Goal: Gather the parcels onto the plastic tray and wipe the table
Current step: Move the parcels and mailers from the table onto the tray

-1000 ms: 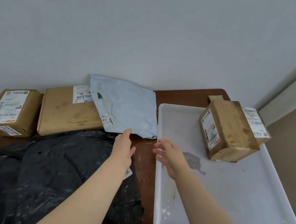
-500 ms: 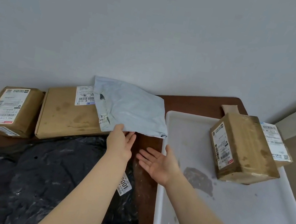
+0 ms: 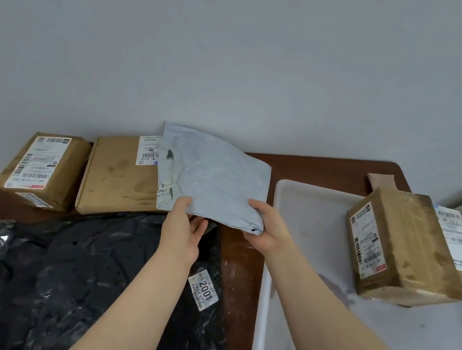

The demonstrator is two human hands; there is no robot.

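A pale grey mailer bag (image 3: 214, 175) is lifted at its near edge, with its far part over a flat brown box (image 3: 120, 175). My left hand (image 3: 185, 228) pinches the bag's near left edge, thumb on top. My right hand (image 3: 268, 226) grips its near right corner. The white plastic tray (image 3: 302, 216) lies to the right and carries a brown box (image 3: 405, 248) with a second labelled parcel (image 3: 461, 241) behind it. A small brown box (image 3: 43, 169) stands at the far left. A large black plastic parcel (image 3: 70, 285) fills the near left.
The dark wooden table (image 3: 242, 267) shows as a strip between the black parcel and the tray, and behind the tray. A grey wall rises right behind the table. The tray bottom has a dark stain (image 3: 335, 291) near the brown box.
My right hand has turned from palm-up beside the tray to gripping the grey bag's right corner. My left hand has closed on the bag's edge, and the bag's near side has lifted.
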